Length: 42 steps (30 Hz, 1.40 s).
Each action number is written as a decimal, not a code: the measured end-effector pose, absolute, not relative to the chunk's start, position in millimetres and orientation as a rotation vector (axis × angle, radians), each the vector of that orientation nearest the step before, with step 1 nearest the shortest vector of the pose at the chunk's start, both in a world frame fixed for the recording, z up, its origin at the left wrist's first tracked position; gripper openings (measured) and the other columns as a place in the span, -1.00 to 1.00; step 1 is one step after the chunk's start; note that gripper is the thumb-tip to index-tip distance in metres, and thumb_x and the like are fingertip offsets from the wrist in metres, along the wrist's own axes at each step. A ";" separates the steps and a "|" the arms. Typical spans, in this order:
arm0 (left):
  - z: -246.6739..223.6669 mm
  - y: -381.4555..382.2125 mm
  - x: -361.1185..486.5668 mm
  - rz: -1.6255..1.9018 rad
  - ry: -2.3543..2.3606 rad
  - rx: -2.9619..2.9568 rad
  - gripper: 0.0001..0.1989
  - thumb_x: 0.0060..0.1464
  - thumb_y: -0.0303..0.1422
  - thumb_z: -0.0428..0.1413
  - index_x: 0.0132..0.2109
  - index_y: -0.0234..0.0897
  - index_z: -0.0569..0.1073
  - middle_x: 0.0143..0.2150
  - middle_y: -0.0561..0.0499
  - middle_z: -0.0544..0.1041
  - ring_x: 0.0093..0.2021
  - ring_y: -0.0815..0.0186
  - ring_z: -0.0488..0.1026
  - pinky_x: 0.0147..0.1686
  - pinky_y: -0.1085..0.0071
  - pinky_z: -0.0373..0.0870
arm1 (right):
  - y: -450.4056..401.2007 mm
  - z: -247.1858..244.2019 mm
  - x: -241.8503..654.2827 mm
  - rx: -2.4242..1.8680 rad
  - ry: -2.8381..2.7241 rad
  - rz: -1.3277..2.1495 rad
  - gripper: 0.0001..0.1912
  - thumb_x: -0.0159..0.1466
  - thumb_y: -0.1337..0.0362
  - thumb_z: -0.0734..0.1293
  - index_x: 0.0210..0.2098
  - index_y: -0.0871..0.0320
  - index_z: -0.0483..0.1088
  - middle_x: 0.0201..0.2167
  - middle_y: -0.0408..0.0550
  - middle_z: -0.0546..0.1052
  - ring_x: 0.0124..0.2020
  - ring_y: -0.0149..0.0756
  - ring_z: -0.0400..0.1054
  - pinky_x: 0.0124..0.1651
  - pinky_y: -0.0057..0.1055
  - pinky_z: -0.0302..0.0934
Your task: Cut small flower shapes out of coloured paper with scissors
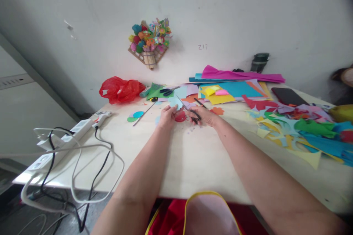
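My left hand pinches a light blue paper piece above the middle of the table. My right hand is closed around the dark handles of scissors, whose blades point up and left toward the paper. Beneath and between my hands lies a red paper piece, with tiny scraps near it. Just beyond my right hand are an orange flower-shaped paper and a thin dark stick.
Left are a red plastic bag, a power strip with looping cables, and blue and green circles. Behind my hands sit second scissors and coloured sheets. Paper scraps and a phone lie right.
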<state>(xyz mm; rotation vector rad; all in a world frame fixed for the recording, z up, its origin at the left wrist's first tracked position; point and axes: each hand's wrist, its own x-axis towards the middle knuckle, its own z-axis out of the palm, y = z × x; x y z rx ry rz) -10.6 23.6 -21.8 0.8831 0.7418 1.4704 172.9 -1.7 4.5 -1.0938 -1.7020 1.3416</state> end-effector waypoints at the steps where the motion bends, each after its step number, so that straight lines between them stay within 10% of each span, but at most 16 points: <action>1: -22.0 23.7 -10.4 1.469 0.740 0.881 -0.66 -0.20 -0.37 0.46 -0.31 -0.29 0.49 -0.35 -0.04 0.59 -0.23 0.15 0.64 -0.17 0.23 0.55 | -1.4 3.9 172.5 -1.097 -1.696 1.341 -0.64 0.17 0.10 0.52 -0.48 0.16 0.33 -0.61 -0.17 0.48 -0.69 -0.47 0.33 -0.76 -0.61 0.01; 42: -25.4 26.6 -12.7 1.448 0.688 0.910 -0.63 -0.19 -0.34 0.46 -0.25 -0.25 0.49 -0.35 -0.04 0.60 -0.19 0.13 0.63 -0.12 0.18 0.58 | 0.8 2.0 171.2 -1.099 -1.661 1.352 -0.76 0.16 0.20 0.49 -0.41 0.16 0.36 -0.63 -0.21 0.45 -0.71 -0.48 0.28 -0.74 -0.60 -0.07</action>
